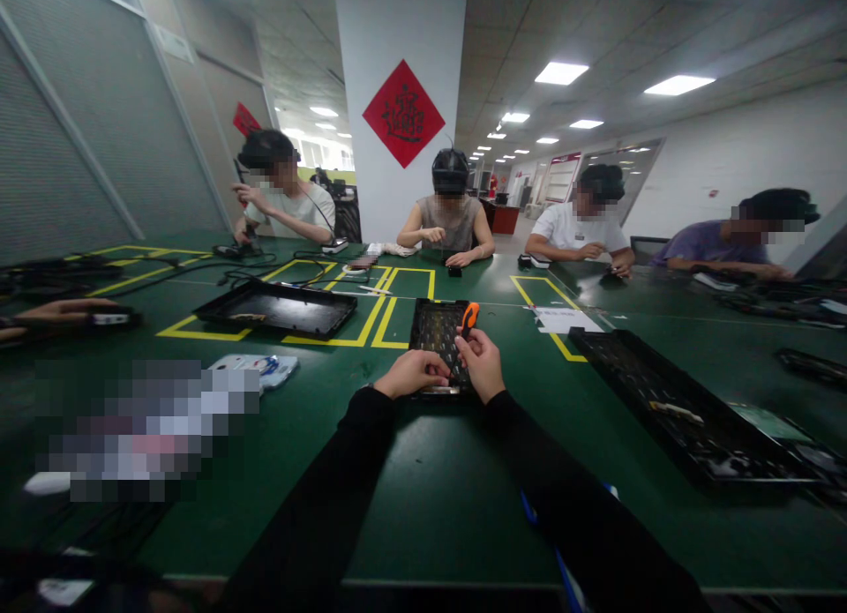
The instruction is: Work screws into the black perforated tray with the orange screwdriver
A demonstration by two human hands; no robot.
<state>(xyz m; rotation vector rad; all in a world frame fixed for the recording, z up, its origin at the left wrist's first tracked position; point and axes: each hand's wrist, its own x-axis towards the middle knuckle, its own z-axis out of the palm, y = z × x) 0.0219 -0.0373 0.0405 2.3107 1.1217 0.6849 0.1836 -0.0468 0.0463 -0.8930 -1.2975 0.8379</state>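
Note:
A black tray-like casing with rows of small light parts lies on the green table before me. My right hand is closed round an orange and black screwdriver, held upright over the casing's right side. At the casing's near left corner, my left hand has its fingers bent together; what they pinch, if anything, is too small to make out. A pale strip shows along the casing's near edge, between my hands.
Another black tray lies to the left, and a long black casing to the right. A plastic packet is at left. Several people sit round the green table. At the far left, a person's hand holds a dark device.

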